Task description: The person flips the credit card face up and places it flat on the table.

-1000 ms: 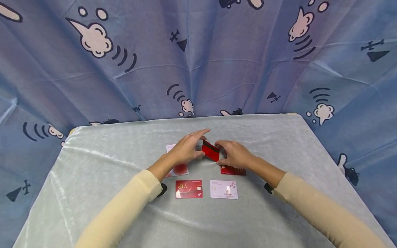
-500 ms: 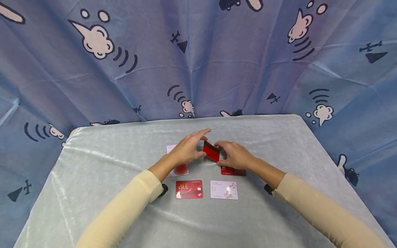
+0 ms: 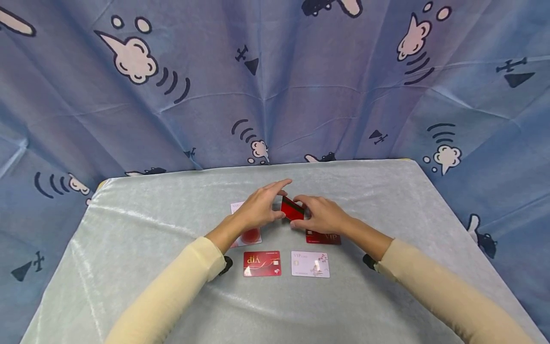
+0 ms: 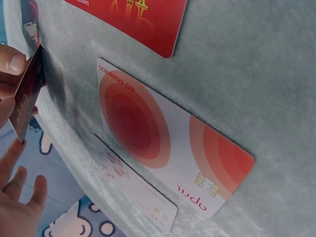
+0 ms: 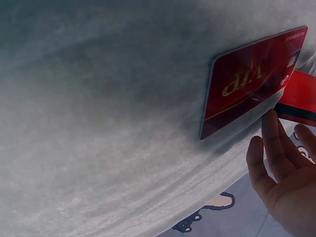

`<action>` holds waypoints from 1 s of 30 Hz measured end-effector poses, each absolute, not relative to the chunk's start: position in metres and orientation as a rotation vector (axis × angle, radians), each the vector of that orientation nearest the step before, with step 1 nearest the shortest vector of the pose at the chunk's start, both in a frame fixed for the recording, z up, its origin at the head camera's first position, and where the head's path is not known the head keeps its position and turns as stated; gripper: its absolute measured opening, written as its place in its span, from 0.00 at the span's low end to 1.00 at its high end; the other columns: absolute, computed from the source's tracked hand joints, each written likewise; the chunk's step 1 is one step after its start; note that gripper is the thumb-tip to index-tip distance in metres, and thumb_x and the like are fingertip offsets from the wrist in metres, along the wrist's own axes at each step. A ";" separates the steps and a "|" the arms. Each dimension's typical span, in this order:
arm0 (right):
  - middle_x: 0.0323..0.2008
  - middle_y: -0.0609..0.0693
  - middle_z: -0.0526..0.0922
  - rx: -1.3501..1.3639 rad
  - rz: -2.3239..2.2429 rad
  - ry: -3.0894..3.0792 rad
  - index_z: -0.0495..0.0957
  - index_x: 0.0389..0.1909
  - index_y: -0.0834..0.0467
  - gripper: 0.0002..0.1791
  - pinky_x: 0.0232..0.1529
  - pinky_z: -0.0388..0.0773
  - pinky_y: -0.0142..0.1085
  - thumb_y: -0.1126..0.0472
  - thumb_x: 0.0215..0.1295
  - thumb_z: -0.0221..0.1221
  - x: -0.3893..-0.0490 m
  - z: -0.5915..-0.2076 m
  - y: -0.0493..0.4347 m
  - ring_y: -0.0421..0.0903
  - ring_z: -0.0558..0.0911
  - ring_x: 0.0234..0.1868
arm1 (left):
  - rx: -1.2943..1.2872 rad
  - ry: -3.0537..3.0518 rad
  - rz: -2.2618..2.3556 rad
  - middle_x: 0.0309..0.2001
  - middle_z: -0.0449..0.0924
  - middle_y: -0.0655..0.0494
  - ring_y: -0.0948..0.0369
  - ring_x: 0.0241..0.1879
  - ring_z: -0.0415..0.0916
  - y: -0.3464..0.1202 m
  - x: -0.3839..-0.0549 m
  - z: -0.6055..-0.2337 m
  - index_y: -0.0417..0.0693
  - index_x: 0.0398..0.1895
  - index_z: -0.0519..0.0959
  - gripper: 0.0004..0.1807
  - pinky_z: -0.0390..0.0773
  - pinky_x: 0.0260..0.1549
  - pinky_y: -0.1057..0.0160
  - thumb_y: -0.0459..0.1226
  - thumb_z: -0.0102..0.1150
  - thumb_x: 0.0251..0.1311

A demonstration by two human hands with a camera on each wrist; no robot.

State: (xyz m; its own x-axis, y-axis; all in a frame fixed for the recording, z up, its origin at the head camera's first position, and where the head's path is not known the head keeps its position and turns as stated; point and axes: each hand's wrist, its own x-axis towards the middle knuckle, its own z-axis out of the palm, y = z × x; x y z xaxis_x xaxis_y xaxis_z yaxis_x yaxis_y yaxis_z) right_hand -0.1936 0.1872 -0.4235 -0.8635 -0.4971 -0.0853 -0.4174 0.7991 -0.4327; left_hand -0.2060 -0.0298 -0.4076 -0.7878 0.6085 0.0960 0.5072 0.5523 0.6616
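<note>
A red VIP card (image 3: 291, 209) stands tilted between my two hands, its black magnetic stripe facing me in the head view. My left hand (image 3: 258, 206) pinches its left end, thumb on the near side and fingers at the upper corner. At the other end my right hand (image 3: 324, 215) holds it, thumb low across the near side and fingers at the top edge. Gold lettering shows on the card's other face (image 4: 27, 98) in the left wrist view. Under the right hand lies another red VIP card (image 3: 324, 237); a white card with red circles (image 4: 133, 113) lies beneath the left.
A red VIP card (image 3: 262, 263) and a pale card with a blossom print (image 3: 310, 264) lie side by side nearer me. Another white VIP card (image 3: 236, 206) is partly hidden behind the left hand. Pale velvety cloth (image 3: 172, 286) covers the table; a blue patterned curtain (image 3: 301, 105) hangs behind.
My right hand has shifted slightly left, its thumb moving from the card's lower right corner along the near bottom edge. The left hand and the tilted card stay almost in place.
</note>
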 end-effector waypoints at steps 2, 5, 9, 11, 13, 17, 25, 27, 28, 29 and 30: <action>0.39 0.50 0.83 -0.718 -0.597 2.795 0.74 0.63 0.59 0.37 0.35 0.77 0.37 0.43 0.58 0.69 -0.194 -0.423 0.186 0.42 0.78 0.32 | 0.952 2.639 1.051 0.60 0.78 0.46 0.55 0.62 0.73 -0.030 -0.206 -0.408 0.51 0.76 0.59 0.48 0.65 0.66 0.53 0.30 0.73 0.52; 0.39 0.50 0.83 -0.721 -0.585 2.802 0.74 0.62 0.58 0.36 0.34 0.77 0.37 0.42 0.58 0.69 -0.194 -0.422 0.185 0.42 0.78 0.32 | 0.951 2.642 1.044 0.60 0.78 0.46 0.55 0.62 0.73 -0.031 -0.206 -0.408 0.51 0.76 0.59 0.48 0.65 0.65 0.53 0.30 0.73 0.52; 0.39 0.50 0.84 -0.730 -0.570 2.810 0.75 0.62 0.59 0.36 0.35 0.78 0.39 0.43 0.57 0.69 -0.194 -0.420 0.184 0.44 0.79 0.34 | 0.957 2.640 1.037 0.60 0.78 0.46 0.55 0.62 0.73 -0.031 -0.206 -0.408 0.51 0.76 0.58 0.48 0.65 0.65 0.53 0.30 0.73 0.52; 0.41 0.51 0.83 -0.730 -0.562 2.816 0.75 0.62 0.58 0.36 0.37 0.79 0.41 0.42 0.57 0.69 -0.194 -0.420 0.183 0.45 0.80 0.36 | 0.961 2.638 1.036 0.60 0.78 0.45 0.55 0.62 0.73 -0.031 -0.206 -0.408 0.51 0.76 0.58 0.49 0.65 0.66 0.52 0.30 0.73 0.52; 0.42 0.52 0.83 -0.729 -0.551 2.824 0.75 0.62 0.58 0.36 0.39 0.80 0.43 0.42 0.57 0.69 -0.193 -0.419 0.183 0.46 0.80 0.38 | 0.965 2.639 1.035 0.60 0.78 0.45 0.55 0.62 0.73 -0.031 -0.207 -0.408 0.51 0.76 0.58 0.49 0.65 0.66 0.52 0.30 0.73 0.52; 0.46 0.54 0.82 -0.724 -0.540 2.840 0.75 0.62 0.58 0.36 0.41 0.80 0.45 0.42 0.58 0.69 -0.193 -0.419 0.183 0.47 0.80 0.41 | 0.972 2.640 1.038 0.60 0.78 0.45 0.55 0.61 0.74 -0.031 -0.207 -0.408 0.51 0.76 0.59 0.48 0.66 0.66 0.52 0.30 0.73 0.52; 0.49 0.55 0.80 -0.728 -0.520 2.871 0.77 0.60 0.57 0.35 0.36 0.78 0.41 0.42 0.57 0.70 -0.194 -0.419 0.183 0.45 0.77 0.35 | 0.960 2.642 1.041 0.61 0.78 0.46 0.55 0.63 0.72 -0.030 -0.206 -0.407 0.52 0.76 0.59 0.48 0.66 0.66 0.52 0.30 0.73 0.53; 0.51 0.55 0.80 -0.722 -0.517 2.876 0.77 0.61 0.57 0.35 0.36 0.77 0.41 0.42 0.56 0.70 -0.194 -0.418 0.183 0.44 0.77 0.35 | 0.959 2.643 1.047 0.61 0.78 0.47 0.55 0.63 0.72 -0.031 -0.206 -0.407 0.52 0.76 0.59 0.48 0.65 0.66 0.51 0.31 0.73 0.53; 0.52 0.55 0.80 -0.719 -0.514 2.881 0.77 0.61 0.56 0.35 0.37 0.78 0.41 0.41 0.56 0.70 -0.193 -0.418 0.183 0.45 0.77 0.35 | 0.956 2.645 1.045 0.61 0.77 0.48 0.55 0.64 0.71 -0.031 -0.205 -0.407 0.52 0.76 0.59 0.48 0.65 0.66 0.51 0.31 0.73 0.53; 0.53 0.55 0.79 -0.717 -0.514 2.884 0.77 0.61 0.56 0.35 0.38 0.78 0.42 0.41 0.56 0.70 -0.193 -0.416 0.184 0.45 0.78 0.36 | 0.954 2.646 1.046 0.61 0.77 0.48 0.55 0.64 0.71 -0.031 -0.205 -0.407 0.53 0.76 0.58 0.48 0.65 0.66 0.52 0.32 0.74 0.53; 0.53 0.55 0.79 -0.714 -0.512 2.887 0.77 0.61 0.56 0.36 0.38 0.79 0.43 0.41 0.56 0.70 -0.193 -0.415 0.184 0.46 0.78 0.37 | 0.952 2.647 1.045 0.62 0.77 0.49 0.56 0.65 0.70 -0.032 -0.205 -0.406 0.53 0.77 0.58 0.49 0.65 0.66 0.52 0.33 0.74 0.53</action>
State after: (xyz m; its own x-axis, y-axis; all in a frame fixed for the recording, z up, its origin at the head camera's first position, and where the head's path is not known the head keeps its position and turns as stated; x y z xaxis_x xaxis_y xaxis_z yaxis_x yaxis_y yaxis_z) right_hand -0.1926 0.1842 -0.4152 -0.8807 -0.4722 -0.0385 -0.4301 0.8310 -0.3527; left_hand -0.2049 -0.0315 -0.4061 -0.7898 0.6058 0.0962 0.5082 0.5582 0.6559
